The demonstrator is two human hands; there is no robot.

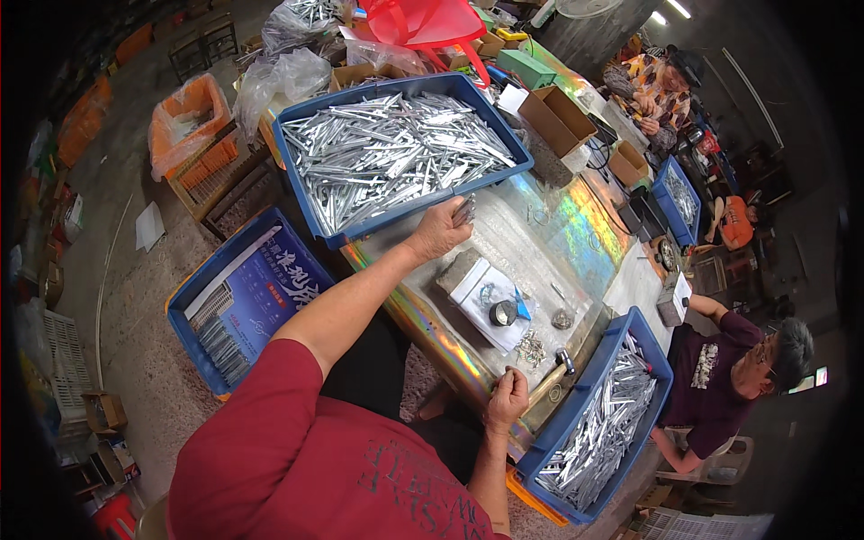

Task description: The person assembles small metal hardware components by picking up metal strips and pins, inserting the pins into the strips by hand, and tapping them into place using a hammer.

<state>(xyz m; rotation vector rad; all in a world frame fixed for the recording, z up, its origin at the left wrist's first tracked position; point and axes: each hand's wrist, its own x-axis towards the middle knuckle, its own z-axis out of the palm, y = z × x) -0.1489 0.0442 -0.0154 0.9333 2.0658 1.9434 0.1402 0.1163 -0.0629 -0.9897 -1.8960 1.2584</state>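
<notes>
My left hand (439,230) is closed round a small bunch of silvery metal strips (464,211), by the near edge of a large blue tray (335,239) heaped with similar metal strips (396,148). My right hand (508,398) is closed at the table's near side, fingertips pinched together; anything in them is too small to make out. Close beside it lie a hammer (551,378) and a scatter of small metal bits (531,349). Between my hands a block covered with white paper (481,292) carries a round dark-rimmed tin (503,312) and a blue triangular piece (522,304).
At right stands another blue bin (663,369) of metal strips. A blue crate (175,315) with a printed blue sheet (279,274) sits low at left. Cardboard boxes (556,121) and a red bag (423,22) crowd the far side. Co-workers (733,382) sit at right and farther back.
</notes>
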